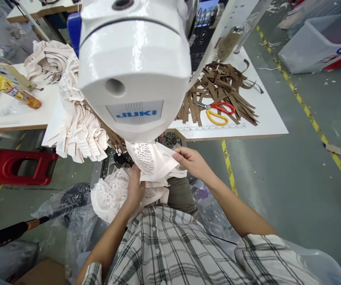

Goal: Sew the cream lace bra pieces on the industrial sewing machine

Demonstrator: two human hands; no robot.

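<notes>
A white lace bra [158, 162] hangs under the head of a white sewing machine [134, 79] marked JUKI. My right hand [192, 161] pinches the bra's right edge between thumb and fingers. At the bra's lower left side, my left hand [136, 185] is closed on the fabric, its fingertips partly hidden by the cloth. More white lace pieces [109, 192] lie in my lap, left of and below my left hand. The machine head hides the needle area.
Brown strips [223, 87] lie on the white table at right, with scissors [218, 111] and a ruler [212, 127]. Stacked pale fabric pieces [81, 130] are at left, near a drink bottle [16, 93]. A red stool [18, 166] and a plastic bin [319, 43] stand on the floor.
</notes>
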